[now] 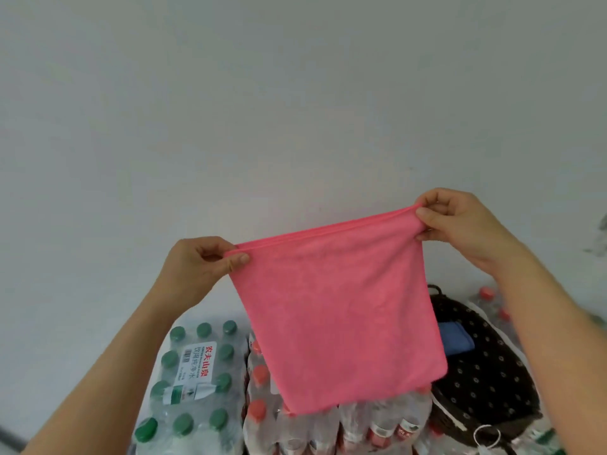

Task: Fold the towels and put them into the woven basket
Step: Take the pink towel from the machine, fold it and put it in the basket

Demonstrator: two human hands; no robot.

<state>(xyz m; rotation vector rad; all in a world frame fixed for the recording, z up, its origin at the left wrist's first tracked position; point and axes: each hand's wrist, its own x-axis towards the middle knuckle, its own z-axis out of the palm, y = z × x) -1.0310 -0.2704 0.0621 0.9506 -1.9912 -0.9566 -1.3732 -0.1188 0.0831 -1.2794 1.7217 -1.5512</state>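
Observation:
A pink towel (335, 310), doubled over once, hangs in the air in front of a pale wall. My left hand (200, 267) pinches its upper left corner and my right hand (460, 221) pinches its upper right corner, which is held higher. Below and to the right stands the dark woven basket (486, 376) with a dotted lining. A folded blue towel (455, 339) lies inside it, partly hidden behind the pink towel.
Shrink-wrapped packs of water bottles fill the space below: a green-capped pack (193, 379) at lower left, red-capped bottles (328, 428) in the middle and more red-capped bottles (492, 303) behind the basket. A white tag ring (486, 435) lies by the basket's near edge.

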